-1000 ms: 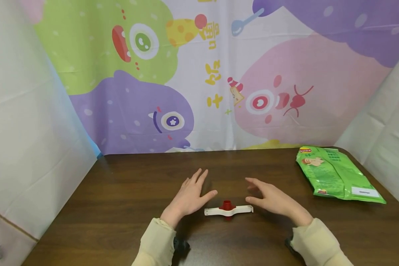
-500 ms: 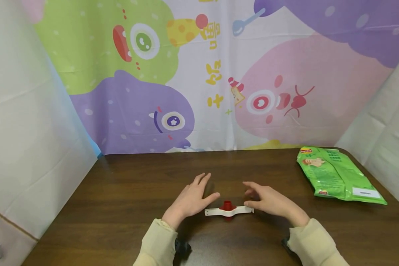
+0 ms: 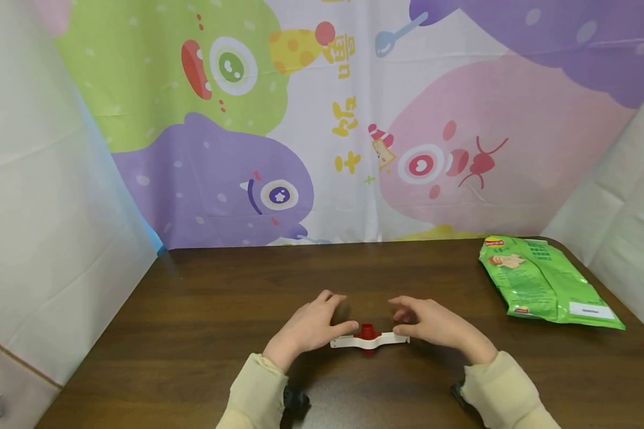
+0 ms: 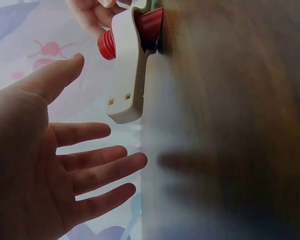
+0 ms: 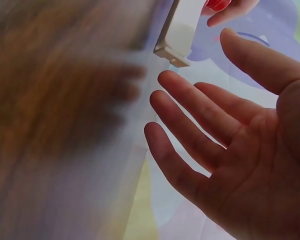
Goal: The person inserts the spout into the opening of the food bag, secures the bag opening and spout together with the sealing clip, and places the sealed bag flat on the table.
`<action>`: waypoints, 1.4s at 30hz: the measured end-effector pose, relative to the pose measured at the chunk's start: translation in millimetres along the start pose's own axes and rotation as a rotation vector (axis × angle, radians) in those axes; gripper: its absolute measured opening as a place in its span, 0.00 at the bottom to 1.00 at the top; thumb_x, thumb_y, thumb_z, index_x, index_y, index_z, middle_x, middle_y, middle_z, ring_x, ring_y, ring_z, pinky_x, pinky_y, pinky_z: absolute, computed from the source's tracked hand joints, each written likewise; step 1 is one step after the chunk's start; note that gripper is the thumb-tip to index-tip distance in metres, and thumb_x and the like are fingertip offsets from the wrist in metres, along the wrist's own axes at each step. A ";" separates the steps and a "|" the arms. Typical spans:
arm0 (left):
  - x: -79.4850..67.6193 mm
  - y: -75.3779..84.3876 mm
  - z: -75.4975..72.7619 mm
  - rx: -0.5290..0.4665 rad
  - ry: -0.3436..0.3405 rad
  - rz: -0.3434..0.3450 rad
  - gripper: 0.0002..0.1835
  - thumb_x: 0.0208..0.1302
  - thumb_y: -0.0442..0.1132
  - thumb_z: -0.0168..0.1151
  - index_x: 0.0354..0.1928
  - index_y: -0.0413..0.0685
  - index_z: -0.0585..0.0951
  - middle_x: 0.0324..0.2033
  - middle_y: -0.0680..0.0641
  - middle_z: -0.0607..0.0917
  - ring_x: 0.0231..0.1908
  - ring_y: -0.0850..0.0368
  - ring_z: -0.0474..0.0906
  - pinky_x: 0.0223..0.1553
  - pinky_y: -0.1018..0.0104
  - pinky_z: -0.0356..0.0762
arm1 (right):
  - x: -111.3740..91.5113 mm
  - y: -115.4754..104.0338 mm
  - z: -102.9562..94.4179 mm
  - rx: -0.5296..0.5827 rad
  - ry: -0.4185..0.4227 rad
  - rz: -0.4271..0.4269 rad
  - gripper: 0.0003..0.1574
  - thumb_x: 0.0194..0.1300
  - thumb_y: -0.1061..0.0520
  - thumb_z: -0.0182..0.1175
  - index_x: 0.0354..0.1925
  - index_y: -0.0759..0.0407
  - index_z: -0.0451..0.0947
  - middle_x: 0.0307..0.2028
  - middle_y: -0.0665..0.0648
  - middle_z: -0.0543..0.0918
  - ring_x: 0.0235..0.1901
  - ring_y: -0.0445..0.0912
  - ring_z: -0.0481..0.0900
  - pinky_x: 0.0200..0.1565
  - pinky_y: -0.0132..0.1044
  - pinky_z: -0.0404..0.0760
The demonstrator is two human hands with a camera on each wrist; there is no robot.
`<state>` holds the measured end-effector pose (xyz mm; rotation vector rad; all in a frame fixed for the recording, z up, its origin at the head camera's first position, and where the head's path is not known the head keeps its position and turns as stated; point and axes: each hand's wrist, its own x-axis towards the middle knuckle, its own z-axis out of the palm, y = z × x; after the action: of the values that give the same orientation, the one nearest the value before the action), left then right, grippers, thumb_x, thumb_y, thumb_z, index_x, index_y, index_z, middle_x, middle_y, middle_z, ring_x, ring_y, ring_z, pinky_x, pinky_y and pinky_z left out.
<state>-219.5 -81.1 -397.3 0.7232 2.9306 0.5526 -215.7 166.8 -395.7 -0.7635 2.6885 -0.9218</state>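
A white plastic bar [image 3: 389, 338] with a bulge in its middle lies on the table, a red ribbed round piece [image 3: 367, 329] set through the bulge. On the bar's left is my left hand [image 3: 311, 325], thumb and fingers spread apart near that end. My right hand [image 3: 440, 325] hovers by the other end, its fingers slightly bent. In the left wrist view the bar [image 4: 126, 82] is apart from the left fingers, and two small square holes show in its end. The right wrist view has the bar's other end [image 5: 177, 37] just beyond the right fingertips. Neither hand grips it.
A green snack bag [image 3: 547, 283] lies at the back right of the brown wooden table [image 3: 220, 298]. Behind the table hangs a cartoon-printed cloth [image 3: 343, 208]. White cloth [image 3: 43, 196] closes the left side, and more hangs at the right.
Both hands have moved inward, closer to the white bar's ends. The left hand's fingers have bent a little and come lower. The bar and the bag have stayed put.
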 end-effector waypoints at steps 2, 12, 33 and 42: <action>-0.4 0.7 0.0 0.000 -0.002 0.011 0.36 0.51 0.66 0.45 0.56 0.50 0.66 0.49 0.49 0.68 0.40 0.51 0.74 0.40 0.58 0.70 | 0.7 -0.2 0.2 -0.001 -0.013 -0.007 0.30 0.53 0.49 0.57 0.53 0.60 0.65 0.37 0.52 0.78 0.37 0.44 0.75 0.35 0.37 0.72; 2.5 2.5 2.3 0.035 -0.032 0.082 0.33 0.50 0.67 0.46 0.48 0.49 0.73 0.40 0.51 0.74 0.36 0.58 0.73 0.37 0.63 0.70 | 3.0 -2.0 0.4 -0.011 -0.065 -0.021 0.22 0.52 0.49 0.58 0.44 0.59 0.72 0.31 0.46 0.78 0.32 0.40 0.74 0.33 0.34 0.71; 3.7 5.7 5.3 0.087 -0.065 0.187 0.16 0.41 0.56 0.63 0.29 0.55 0.77 0.27 0.59 0.74 0.27 0.65 0.68 0.29 0.71 0.67 | 5.8 -5.7 5.4 -0.082 -0.061 -0.015 0.11 0.46 0.54 0.63 0.30 0.54 0.73 0.22 0.46 0.71 0.23 0.39 0.67 0.26 0.31 0.66; 4.4 9.1 5.9 0.065 -0.095 0.198 0.12 0.43 0.53 0.64 0.27 0.56 0.79 0.26 0.59 0.73 0.25 0.66 0.66 0.27 0.73 0.66 | 5.5 -9.5 5.4 -0.088 -0.094 -0.017 0.09 0.45 0.57 0.64 0.28 0.52 0.74 0.20 0.46 0.70 0.21 0.39 0.66 0.24 0.32 0.66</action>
<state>-218.6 -69.7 -399.5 1.0252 2.8193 0.4256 -214.6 154.7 -394.1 -0.8274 2.6595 -0.7554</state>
